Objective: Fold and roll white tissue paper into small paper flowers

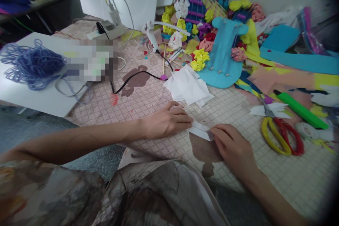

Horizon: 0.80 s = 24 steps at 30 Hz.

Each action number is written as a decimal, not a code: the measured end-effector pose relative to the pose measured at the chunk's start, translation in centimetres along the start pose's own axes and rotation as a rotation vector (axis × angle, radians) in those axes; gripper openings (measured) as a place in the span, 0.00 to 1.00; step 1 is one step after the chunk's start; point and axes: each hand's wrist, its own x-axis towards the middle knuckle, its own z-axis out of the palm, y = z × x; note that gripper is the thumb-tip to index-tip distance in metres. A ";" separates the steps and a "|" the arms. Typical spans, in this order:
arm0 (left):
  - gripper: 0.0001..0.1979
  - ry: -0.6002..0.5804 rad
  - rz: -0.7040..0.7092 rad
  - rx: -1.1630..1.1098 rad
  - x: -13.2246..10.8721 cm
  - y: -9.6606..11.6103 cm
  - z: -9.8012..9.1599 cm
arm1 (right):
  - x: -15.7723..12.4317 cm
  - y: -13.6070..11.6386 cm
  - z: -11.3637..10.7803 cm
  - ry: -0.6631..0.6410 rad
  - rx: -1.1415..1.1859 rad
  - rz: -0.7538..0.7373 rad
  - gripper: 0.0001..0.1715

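Note:
A narrow folded strip of white paper [200, 131] lies low over the near part of the table, between my two hands. My left hand [168, 120] presses its fingers on the strip's left end. With thumb and fingers, my right hand [233, 144] pinches the right end. Just beyond them rests a loose stack of white paper sheets [188, 84]. Scissors [282, 132] with one yellow and one red handle lie to the right of my right hand, their blades partly over white paper scraps.
A glue gun [151, 37] stands behind the paper stack, its black cord trailing left. A blue instrument-shaped piece [222, 54] and paper flowers crowd the back. A green cutter-like tool [300, 109] lies right; tangled blue cord [34, 64] lies left, near a power strip [107, 30].

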 end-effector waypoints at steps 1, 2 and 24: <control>0.14 0.010 0.000 0.001 0.0 0.0 0.0 | -0.1 0.0 0.0 0.003 -0.001 0.001 0.12; 0.14 0.020 0.001 0.002 0.0 0.0 0.1 | -0.1 0.1 0.0 0.012 -0.003 0.008 0.12; 0.15 0.061 0.044 0.207 -0.2 0.0 0.5 | 0.2 -0.3 0.4 0.089 -0.025 -0.174 0.19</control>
